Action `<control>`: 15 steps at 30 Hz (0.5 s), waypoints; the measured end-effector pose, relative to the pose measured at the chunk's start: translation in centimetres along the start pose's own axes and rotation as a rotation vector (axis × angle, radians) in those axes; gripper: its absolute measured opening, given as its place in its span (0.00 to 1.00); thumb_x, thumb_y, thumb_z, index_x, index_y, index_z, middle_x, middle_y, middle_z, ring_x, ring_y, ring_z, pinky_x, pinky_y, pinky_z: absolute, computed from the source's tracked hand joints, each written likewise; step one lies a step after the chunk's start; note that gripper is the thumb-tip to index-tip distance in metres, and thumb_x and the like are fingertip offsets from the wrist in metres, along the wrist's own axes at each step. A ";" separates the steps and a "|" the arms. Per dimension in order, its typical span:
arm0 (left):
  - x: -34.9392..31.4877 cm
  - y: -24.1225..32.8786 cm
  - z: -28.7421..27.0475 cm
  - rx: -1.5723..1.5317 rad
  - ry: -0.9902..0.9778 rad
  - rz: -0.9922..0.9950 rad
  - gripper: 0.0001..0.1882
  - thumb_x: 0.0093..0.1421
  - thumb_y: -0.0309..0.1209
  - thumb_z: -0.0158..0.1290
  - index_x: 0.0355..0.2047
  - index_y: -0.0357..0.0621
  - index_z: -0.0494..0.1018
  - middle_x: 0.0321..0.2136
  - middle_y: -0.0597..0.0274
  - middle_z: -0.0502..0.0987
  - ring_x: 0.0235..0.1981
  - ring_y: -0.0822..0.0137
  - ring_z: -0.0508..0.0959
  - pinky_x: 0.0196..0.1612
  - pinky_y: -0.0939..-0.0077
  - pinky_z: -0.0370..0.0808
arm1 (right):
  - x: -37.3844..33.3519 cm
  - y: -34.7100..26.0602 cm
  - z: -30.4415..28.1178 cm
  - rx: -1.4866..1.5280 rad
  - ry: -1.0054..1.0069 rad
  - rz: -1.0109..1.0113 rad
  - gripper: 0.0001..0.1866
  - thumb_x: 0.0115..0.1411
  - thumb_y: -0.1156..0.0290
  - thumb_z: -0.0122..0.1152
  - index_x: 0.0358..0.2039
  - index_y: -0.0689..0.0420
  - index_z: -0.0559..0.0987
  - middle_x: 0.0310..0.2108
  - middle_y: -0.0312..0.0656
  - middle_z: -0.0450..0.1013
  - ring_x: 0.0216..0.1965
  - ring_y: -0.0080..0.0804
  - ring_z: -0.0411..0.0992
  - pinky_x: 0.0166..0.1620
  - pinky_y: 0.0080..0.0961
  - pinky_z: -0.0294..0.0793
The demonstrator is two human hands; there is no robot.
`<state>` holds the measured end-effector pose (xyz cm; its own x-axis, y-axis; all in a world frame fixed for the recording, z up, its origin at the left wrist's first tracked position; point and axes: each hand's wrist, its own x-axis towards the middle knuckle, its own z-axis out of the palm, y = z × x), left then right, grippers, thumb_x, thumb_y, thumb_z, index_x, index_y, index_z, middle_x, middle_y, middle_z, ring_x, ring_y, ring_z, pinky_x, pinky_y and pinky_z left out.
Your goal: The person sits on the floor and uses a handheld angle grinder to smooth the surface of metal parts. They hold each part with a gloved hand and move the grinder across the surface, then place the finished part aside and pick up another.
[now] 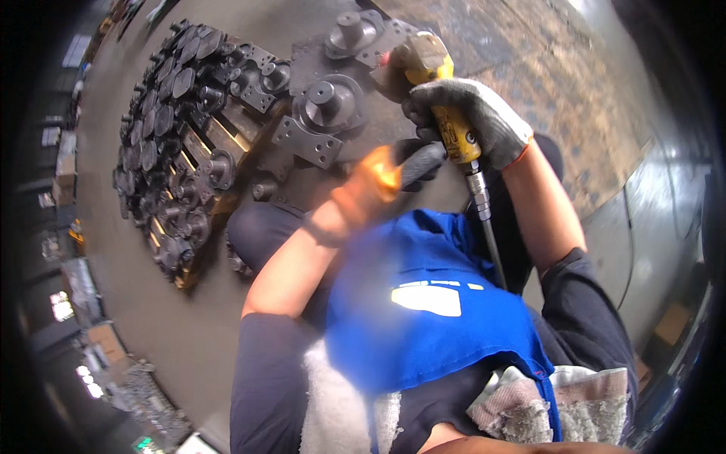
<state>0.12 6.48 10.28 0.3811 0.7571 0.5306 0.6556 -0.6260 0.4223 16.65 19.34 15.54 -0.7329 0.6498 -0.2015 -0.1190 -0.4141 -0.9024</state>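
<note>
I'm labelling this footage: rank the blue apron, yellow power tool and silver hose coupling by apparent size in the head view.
Largest to smallest:
1. Blue apron
2. Yellow power tool
3. Silver hose coupling

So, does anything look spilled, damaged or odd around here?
The brown board at upper right looks patchy, with dark blotches, perhaps stains or wear. Nothing else stands out around the yellow power tool.

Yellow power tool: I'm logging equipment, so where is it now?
The yellow power tool is in the person's right-hand grip, upper right of centre in the head view, above its metal hose fitting and the blue apron.
</note>
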 end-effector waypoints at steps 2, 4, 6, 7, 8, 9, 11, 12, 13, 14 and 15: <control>1.2 0.1 1.8 -0.324 0.171 -0.027 0.22 0.58 0.26 0.57 0.54 0.42 0.68 0.42 0.47 0.78 0.40 0.54 0.80 0.41 0.67 0.79 | 1.4 -0.2 1.3 0.110 0.043 0.172 0.13 0.56 0.66 0.66 0.35 0.64 0.80 0.29 0.37 0.76 0.27 0.24 0.74 0.31 0.18 0.75; 1.8 -0.2 1.7 -0.555 0.258 -0.075 0.26 0.59 0.25 0.57 0.58 0.42 0.65 0.45 0.46 0.76 0.43 0.54 0.80 0.43 0.66 0.79 | 2.3 0.0 1.7 -0.048 -0.010 0.155 0.12 0.57 0.67 0.64 0.36 0.64 0.81 0.30 0.38 0.76 0.29 0.23 0.74 0.33 0.19 0.75; 1.4 -0.6 1.5 -0.651 0.183 -0.299 0.25 0.64 0.33 0.53 0.60 0.43 0.63 0.46 0.48 0.76 0.45 0.58 0.80 0.45 0.66 0.78 | 2.9 0.5 1.8 -0.452 -0.095 -0.014 0.11 0.59 0.70 0.61 0.37 0.63 0.82 0.33 0.40 0.78 0.33 0.24 0.75 0.38 0.20 0.76; 1.1 -1.0 1.6 -0.671 0.087 -0.472 0.25 0.66 0.37 0.51 0.60 0.44 0.63 0.46 0.49 0.76 0.45 0.59 0.79 0.46 0.66 0.78 | 3.0 0.5 2.4 -0.513 -0.134 -0.050 0.11 0.60 0.72 0.58 0.40 0.63 0.82 0.35 0.40 0.79 0.36 0.25 0.76 0.43 0.21 0.76; 1.1 -1.3 1.3 -0.711 0.075 -0.605 0.25 0.67 0.40 0.49 0.60 0.43 0.63 0.46 0.50 0.76 0.45 0.61 0.79 0.46 0.67 0.77 | 3.0 0.1 3.4 -0.469 -0.076 0.113 0.13 0.61 0.74 0.55 0.44 0.62 0.82 0.39 0.41 0.79 0.41 0.26 0.76 0.49 0.23 0.75; 1.3 -1.4 0.9 -0.754 0.073 -0.737 0.25 0.68 0.43 0.47 0.60 0.43 0.63 0.46 0.51 0.76 0.45 0.62 0.79 0.47 0.67 0.77 | 4.1 0.7 2.7 -0.480 -0.137 0.096 0.13 0.61 0.73 0.56 0.43 0.63 0.82 0.39 0.42 0.79 0.41 0.26 0.76 0.48 0.24 0.75; 2.5 -0.5 -0.2 -0.912 0.203 -1.004 0.26 0.68 0.48 0.46 0.57 0.41 0.66 0.45 0.53 0.77 0.43 0.65 0.79 0.45 0.69 0.77 | 5.6 0.6 3.5 -0.351 -0.043 0.266 0.13 0.62 0.72 0.56 0.43 0.64 0.81 0.39 0.43 0.79 0.41 0.26 0.76 0.48 0.24 0.76; 3.0 0.2 -1.6 -0.996 0.267 -1.176 0.27 0.68 0.49 0.46 0.55 0.40 0.69 0.44 0.55 0.77 0.41 0.67 0.79 0.43 0.71 0.77 | 6.6 1.2 3.4 -0.366 -0.105 0.228 0.13 0.62 0.71 0.56 0.43 0.65 0.81 0.39 0.43 0.79 0.41 0.26 0.76 0.48 0.24 0.76; 2.6 -0.7 -1.0 -1.018 0.278 -1.196 0.34 0.63 0.57 0.46 0.55 0.39 0.70 0.44 0.53 0.78 0.43 0.66 0.79 0.44 0.71 0.76 | 8.2 2.4 2.8 -0.380 -0.167 0.190 0.14 0.63 0.71 0.56 0.44 0.65 0.81 0.39 0.44 0.79 0.41 0.26 0.76 0.48 0.24 0.76; 2.2 -1.7 -1.3 -1.035 0.297 -1.220 0.41 0.58 0.65 0.47 0.55 0.38 0.71 0.44 0.51 0.79 0.44 0.65 0.79 0.45 0.71 0.75 | 9.3 2.6 3.6 -0.393 -0.237 0.154 0.14 0.63 0.70 0.56 0.44 0.65 0.81 0.39 0.44 0.79 0.41 0.26 0.76 0.48 0.24 0.76; 2.1 -1.9 -1.4 -1.240 0.414 -1.256 0.41 0.57 0.66 0.48 0.52 0.38 0.73 0.43 0.51 0.80 0.41 0.62 0.80 0.42 0.70 0.76 | 10.0 2.5 4.3 -0.573 -0.353 0.029 0.14 0.62 0.71 0.57 0.44 0.65 0.80 0.40 0.44 0.79 0.41 0.27 0.76 0.48 0.25 0.76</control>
<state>-1.25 8.98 11.61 -0.1997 0.8684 -0.4539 -0.4926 0.3115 0.8126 6.14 22.08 12.93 -0.9168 0.3562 -0.1803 0.2074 0.0389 -0.9775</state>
